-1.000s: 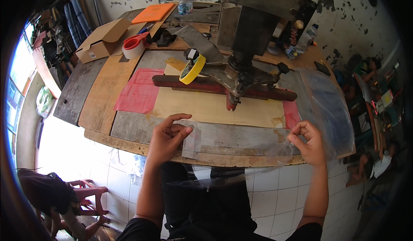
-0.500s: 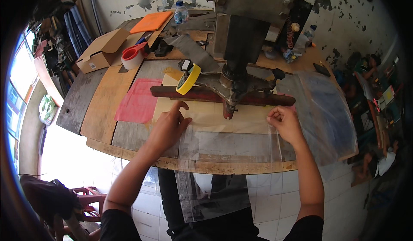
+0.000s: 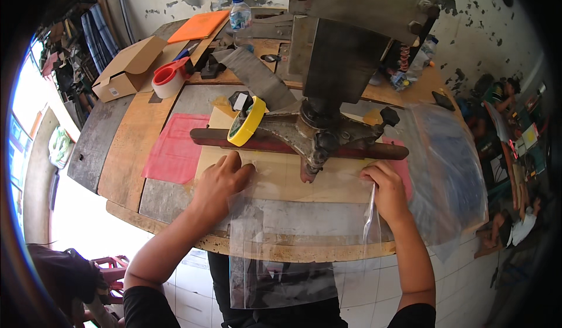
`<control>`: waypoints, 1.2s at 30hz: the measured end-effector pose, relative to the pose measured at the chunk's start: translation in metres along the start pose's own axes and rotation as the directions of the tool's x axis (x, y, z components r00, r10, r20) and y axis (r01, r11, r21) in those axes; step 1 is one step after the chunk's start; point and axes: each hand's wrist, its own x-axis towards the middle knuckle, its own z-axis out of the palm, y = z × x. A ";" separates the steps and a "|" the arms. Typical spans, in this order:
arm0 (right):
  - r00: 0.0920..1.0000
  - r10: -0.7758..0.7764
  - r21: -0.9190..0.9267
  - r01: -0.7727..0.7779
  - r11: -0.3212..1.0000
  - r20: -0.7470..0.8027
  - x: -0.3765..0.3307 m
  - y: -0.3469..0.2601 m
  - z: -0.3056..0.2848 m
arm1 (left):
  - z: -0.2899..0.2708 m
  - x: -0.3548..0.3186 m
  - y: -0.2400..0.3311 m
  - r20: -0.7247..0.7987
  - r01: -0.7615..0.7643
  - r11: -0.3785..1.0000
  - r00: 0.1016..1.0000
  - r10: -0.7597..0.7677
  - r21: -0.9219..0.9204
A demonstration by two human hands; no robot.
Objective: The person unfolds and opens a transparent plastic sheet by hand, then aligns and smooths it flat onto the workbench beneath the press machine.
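Observation:
A clear plastic sheet (image 3: 293, 243) lies across the front of the table and hangs over its edge toward my lap. My left hand (image 3: 219, 183) is closed at its upper left corner, fingers curled and thumb side toward the middle. At the sheet's right side, my right hand (image 3: 385, 188) pinches the edge, which folds up shiny below the fingers. Just beyond both hands is the long dark-red bar (image 3: 281, 144) of a metal press (image 3: 322, 126), above a beige board (image 3: 281, 181). A yellow tape roll (image 3: 247, 122) leans on the press's left arm.
Red sheets (image 3: 174, 146) stick out beside the board. More clear plastic (image 3: 448, 170) is piled at the right. Behind stand a cardboard box (image 3: 130, 70), a red tape dispenser (image 3: 171, 77), an orange folder (image 3: 199, 26) and a bottle (image 3: 240, 16). Another person (image 3: 64, 281) is at lower left.
My left hand's raised index finger has curled in, and the hand has moved slightly nearer and left. My right hand is a little lower, its sheet edge now folded up. The view has shifted.

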 end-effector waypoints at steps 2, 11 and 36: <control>0.999 -0.020 0.038 0.018 0.999 0.047 0.000 0.000 -0.004 | -0.002 0.002 0.001 -0.012 -0.109 0.992 0.994 0.110 0.065; 0.991 0.027 0.019 -0.030 0.999 0.130 0.001 -0.018 -0.023 | -0.008 0.000 0.007 0.045 -0.187 0.979 0.982 0.184 0.086; 0.962 -0.013 -0.150 0.056 0.987 0.274 -0.034 -0.038 -0.024 | -0.017 -0.017 0.024 0.083 -0.103 0.994 0.991 0.100 0.027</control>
